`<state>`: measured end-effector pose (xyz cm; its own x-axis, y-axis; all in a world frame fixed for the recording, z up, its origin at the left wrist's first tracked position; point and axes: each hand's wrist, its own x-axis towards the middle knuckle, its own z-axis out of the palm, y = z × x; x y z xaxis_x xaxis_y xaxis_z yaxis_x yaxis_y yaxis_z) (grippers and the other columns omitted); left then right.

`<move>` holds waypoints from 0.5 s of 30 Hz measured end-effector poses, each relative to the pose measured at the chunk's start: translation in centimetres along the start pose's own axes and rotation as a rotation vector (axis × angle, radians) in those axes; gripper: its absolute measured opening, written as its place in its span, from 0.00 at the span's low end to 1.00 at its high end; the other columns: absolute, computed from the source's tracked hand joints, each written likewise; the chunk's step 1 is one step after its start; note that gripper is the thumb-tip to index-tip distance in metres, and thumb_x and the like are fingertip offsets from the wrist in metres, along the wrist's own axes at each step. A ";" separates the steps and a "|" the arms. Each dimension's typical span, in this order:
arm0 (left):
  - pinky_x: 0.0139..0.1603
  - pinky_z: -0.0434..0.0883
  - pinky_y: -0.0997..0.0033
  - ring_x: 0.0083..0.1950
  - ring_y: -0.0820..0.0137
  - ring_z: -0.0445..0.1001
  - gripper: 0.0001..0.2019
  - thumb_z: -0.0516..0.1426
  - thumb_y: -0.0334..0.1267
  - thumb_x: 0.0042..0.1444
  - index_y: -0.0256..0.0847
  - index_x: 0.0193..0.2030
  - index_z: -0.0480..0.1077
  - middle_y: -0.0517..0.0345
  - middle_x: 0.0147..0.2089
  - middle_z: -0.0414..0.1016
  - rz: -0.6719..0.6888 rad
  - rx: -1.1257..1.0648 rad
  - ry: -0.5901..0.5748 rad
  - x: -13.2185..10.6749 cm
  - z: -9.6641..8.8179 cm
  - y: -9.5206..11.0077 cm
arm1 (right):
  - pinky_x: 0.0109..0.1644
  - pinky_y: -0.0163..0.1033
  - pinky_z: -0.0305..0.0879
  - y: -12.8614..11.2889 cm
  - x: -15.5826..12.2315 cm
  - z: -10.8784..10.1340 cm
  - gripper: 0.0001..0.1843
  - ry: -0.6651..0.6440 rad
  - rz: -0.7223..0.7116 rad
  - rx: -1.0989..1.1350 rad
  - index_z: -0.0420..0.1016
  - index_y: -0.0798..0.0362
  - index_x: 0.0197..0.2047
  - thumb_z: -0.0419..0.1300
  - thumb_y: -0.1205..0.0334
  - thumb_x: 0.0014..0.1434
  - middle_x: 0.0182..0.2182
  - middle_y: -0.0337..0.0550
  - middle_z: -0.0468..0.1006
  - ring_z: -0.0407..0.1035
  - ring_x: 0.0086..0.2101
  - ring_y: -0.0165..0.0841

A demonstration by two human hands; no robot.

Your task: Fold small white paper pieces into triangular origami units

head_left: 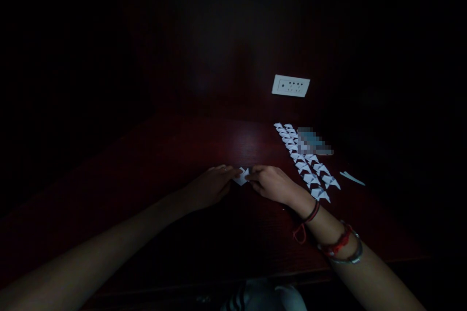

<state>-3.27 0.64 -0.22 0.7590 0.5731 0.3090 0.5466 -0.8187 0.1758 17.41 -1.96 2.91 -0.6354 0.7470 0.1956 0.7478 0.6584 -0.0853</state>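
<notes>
My left hand (211,187) and my right hand (272,183) meet at the middle of a dark red wooden table (175,155). Between their fingertips is a small white folded paper piece (242,176), pinched from both sides and resting on the table. The fingers of both hands are curled closed on it. My right wrist wears red thread bands and a metal bangle (343,248). The scene is very dark.
Several small white folded paper pieces (310,165) lie in two rows to the right of my right hand. A blurred bluish item (312,142) sits beside them, and a thin white paper strip (352,178) lies further right. A white wall socket (291,85) is behind the table.
</notes>
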 end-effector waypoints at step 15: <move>0.48 0.64 0.69 0.46 0.72 0.68 0.19 0.45 0.26 0.52 0.40 0.52 0.58 0.57 0.49 0.67 -0.209 -0.264 0.124 0.4 -0.7 0.3 | 0.33 0.33 0.57 -0.3 0.1 -0.6 0.13 0.075 0.065 -0.015 0.68 0.53 0.43 0.48 0.62 0.57 0.34 0.42 0.69 0.64 0.33 0.29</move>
<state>-3.07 0.64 0.57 0.5826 0.7340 0.3491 0.5633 -0.6743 0.4776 17.24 -2.11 3.51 -0.5693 0.7788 0.2632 0.7904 0.6066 -0.0855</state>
